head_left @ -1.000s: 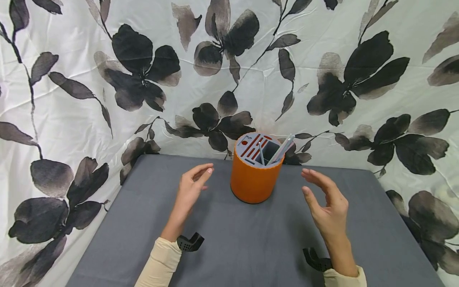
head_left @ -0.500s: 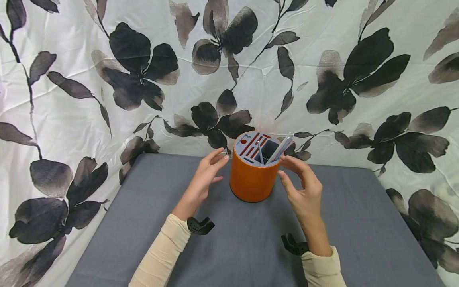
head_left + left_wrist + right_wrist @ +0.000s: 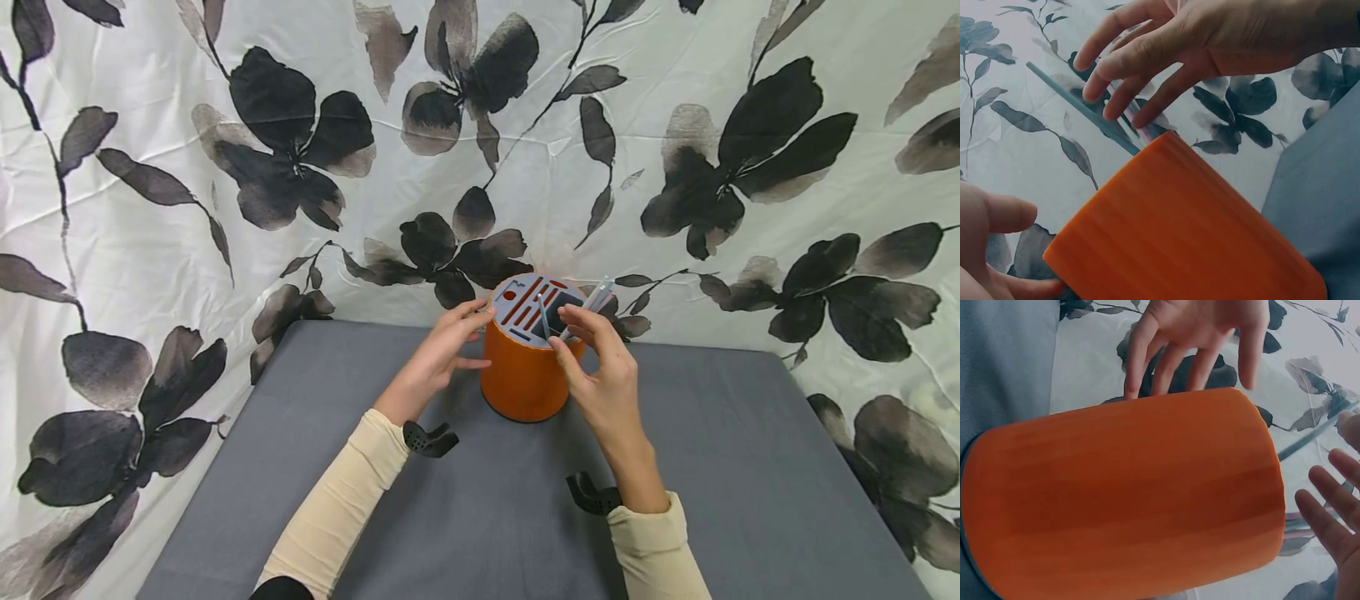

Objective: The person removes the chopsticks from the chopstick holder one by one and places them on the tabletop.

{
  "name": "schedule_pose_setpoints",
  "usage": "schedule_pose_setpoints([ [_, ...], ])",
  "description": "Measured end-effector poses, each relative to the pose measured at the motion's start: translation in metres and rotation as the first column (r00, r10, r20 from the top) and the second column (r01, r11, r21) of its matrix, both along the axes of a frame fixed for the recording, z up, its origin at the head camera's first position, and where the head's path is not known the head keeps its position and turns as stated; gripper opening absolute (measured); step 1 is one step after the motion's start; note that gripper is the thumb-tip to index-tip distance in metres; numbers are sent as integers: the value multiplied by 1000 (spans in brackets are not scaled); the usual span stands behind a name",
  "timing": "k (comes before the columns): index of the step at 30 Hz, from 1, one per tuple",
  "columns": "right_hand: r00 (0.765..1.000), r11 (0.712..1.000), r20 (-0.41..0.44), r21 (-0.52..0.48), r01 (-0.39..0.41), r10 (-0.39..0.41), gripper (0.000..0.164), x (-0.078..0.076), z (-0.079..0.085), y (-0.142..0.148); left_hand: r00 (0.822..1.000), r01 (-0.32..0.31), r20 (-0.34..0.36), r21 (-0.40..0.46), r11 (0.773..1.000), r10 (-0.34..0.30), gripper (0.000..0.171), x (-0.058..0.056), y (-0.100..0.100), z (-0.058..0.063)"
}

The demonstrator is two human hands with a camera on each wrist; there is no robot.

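Observation:
An orange round desk organizer (image 3: pixel 525 383) stands upright on the grey table, its grey top cut with slots and holes. A slim blue-grey stick (image 3: pixel 543 310) leans in its larger compartment, beside a bundle of pale, pen-like sticks (image 3: pixel 600 293). My left hand (image 3: pixel 438 354) is at the organizer's left side, fingertips by the rim and fingers spread. Over the compartment hovers my right hand (image 3: pixel 609 379), thumb and fingers apart around the sticks. In the left wrist view, the right hand's fingers (image 3: pixel 1125 103) hang loosely near a teal stick (image 3: pixel 1079 106); no firm grip shows.
The grey cloth-covered table (image 3: pixel 720 467) extends on both sides and in front of the organizer. Behind it hangs a white cloth (image 3: pixel 555 192) with dark flowers. A black wrist mount (image 3: pixel 431 439) is on the left wrist, another mount (image 3: pixel 592 495) on the right.
Both hands have moved inward to the organizer. The left hand has come up to its side, and the right hand has moved left over the compartment. The organizer stays in place.

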State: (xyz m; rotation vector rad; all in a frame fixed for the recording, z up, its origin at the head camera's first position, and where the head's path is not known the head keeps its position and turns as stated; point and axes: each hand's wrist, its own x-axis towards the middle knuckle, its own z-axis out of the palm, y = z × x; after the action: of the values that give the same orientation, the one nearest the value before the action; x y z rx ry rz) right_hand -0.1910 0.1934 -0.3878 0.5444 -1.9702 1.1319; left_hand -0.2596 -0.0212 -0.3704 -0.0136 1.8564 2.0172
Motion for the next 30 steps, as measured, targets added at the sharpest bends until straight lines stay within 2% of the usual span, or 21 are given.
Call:
schedule_pose_setpoints([
  [4,997,988,-7,133,76,-76,48,-4,-1,-2,1000,-21,-17,-20,1000,21,56,-4,6,-4],
  [9,987,956,-31,247,160,-158,37,-8,-3,-6,997,-63,-45,-50,997,61,54,-6,8,-10],
  [13,978,940,-48,269,210,-204,29,-9,-4,-8,995,-72,-79,-52,996,67,53,-7,8,-16],
  [17,971,933,-60,266,240,-233,21,-10,-7,-9,987,-74,-144,-52,996,66,52,-5,10,-24],
  [20,968,925,-51,287,250,-246,23,-10,-8,-9,981,-86,-181,-64,994,73,51,-4,11,-27],
  [24,962,911,-41,313,269,-270,26,-10,-8,-12,978,-97,-193,-76,992,81,51,-3,12,-28],
  [30,966,928,-33,269,257,-258,24,-11,-8,-13,977,-101,-195,-63,993,87,51,-4,12,-31],
])
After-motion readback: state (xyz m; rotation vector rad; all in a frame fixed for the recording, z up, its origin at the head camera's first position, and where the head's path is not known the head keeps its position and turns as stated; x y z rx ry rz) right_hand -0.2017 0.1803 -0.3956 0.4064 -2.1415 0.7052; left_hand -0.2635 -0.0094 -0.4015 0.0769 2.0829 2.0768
